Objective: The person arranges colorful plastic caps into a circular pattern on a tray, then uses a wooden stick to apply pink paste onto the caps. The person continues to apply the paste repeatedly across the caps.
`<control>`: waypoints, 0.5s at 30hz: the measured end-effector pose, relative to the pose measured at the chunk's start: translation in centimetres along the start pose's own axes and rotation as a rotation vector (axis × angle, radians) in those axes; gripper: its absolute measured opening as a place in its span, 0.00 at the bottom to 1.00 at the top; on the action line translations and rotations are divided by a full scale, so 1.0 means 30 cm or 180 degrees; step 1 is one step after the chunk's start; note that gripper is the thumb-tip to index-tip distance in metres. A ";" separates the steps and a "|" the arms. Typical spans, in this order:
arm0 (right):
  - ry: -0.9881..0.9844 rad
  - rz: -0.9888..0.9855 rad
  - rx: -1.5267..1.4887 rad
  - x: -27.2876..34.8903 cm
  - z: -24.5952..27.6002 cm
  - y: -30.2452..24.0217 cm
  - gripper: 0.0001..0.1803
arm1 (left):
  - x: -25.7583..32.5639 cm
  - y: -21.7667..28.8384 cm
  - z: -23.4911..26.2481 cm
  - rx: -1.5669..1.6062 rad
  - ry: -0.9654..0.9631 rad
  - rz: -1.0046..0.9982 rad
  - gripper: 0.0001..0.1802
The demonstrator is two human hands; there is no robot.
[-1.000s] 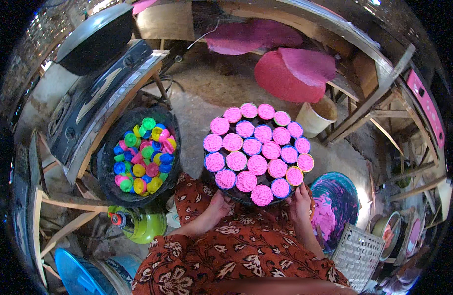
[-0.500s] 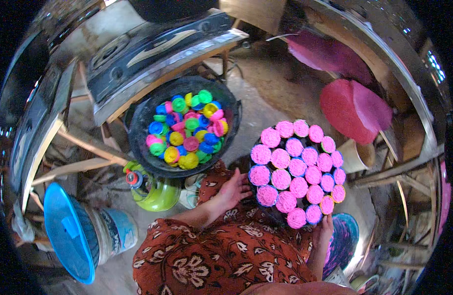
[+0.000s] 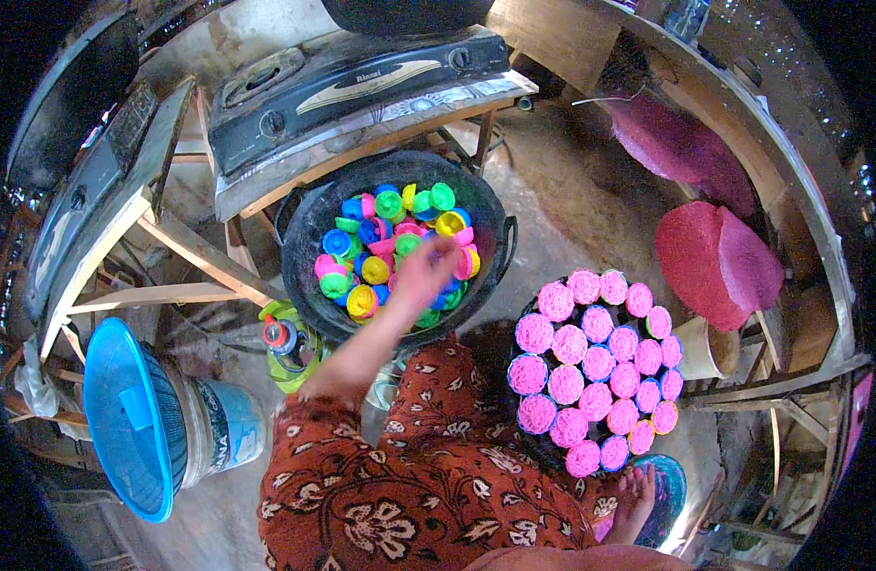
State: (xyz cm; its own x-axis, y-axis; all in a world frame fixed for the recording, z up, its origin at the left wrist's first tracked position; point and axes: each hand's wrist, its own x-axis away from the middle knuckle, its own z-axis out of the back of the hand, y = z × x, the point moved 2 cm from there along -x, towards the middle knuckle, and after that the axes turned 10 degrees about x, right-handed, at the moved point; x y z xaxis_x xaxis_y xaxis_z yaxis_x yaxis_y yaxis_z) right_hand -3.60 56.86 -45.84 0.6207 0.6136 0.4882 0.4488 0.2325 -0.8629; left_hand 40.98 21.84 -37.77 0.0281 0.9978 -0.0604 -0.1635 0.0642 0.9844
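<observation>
My left hand point(image 3: 428, 274), smeared by motion, reaches over a black basin point(image 3: 300, 214) full of small fluted plastic cups point(image 3: 374, 270) in pink, green, blue and yellow. Its fingers are at the cups on the basin's right side; whether they grip one cannot be made out. On my right side, a dark round tray point(image 3: 518, 335) carries many cups packed with pink, noodle-like strands point(image 3: 596, 402). My right hand point(image 3: 634, 497) is just below that tray, fingers apart and seemingly holding nothing, over the edge of a teal tub point(image 3: 668, 495) with pink stuff inside.
A black gas stove point(image 3: 362, 95) on a wooden stand rises behind the basin. At left are a blue basket point(image 3: 133, 419), a bucket point(image 3: 230, 428) and a green kettle-like vessel point(image 3: 290, 366). Red-pink round sheets point(image 3: 699, 257) and a pale bucket point(image 3: 709, 347) stand at right.
My left hand has left the tray's side and swung up and left into the basin of cups. My right hand has come off the tray's lower edge. The whole view has shifted a little.
</observation>
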 end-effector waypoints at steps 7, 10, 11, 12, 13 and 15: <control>0.0358 0.0104 0.0033 0.092 0.022 -0.065 0.28 | -0.456 -0.429 -0.024 0.1245 0.0521 0.2189 0.32; 0.0169 0.0034 -0.0046 0.117 0.065 -0.052 0.29 | -0.613 -0.707 0.001 -0.0180 0.0893 0.1418 0.40; 0.0202 0.0026 -0.0169 0.144 0.087 -0.042 0.29 | -0.625 -0.695 -0.076 -0.0581 0.1058 0.0928 0.42; 0.0373 0.0160 -0.0095 0.173 0.083 -0.031 0.29 | -0.620 -0.662 -0.145 -0.0745 0.0905 0.1187 0.43; 0.0447 0.0194 -0.0047 0.202 0.086 -0.038 0.29 | -0.592 -0.574 -0.207 -0.1124 0.0964 0.1420 0.45; 0.0345 0.0188 0.0076 0.217 0.077 -0.063 0.28 | -0.554 -0.542 -0.167 -0.1043 0.0642 0.1541 0.45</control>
State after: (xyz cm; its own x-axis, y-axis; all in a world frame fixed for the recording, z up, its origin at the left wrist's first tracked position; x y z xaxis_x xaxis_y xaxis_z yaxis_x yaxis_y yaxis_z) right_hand -1.91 62.15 -41.34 0.7121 0.5418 0.4465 0.3946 0.2171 -0.8928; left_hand 38.23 4.31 -53.59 -0.3068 0.8967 0.3192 -0.4064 -0.4267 0.8079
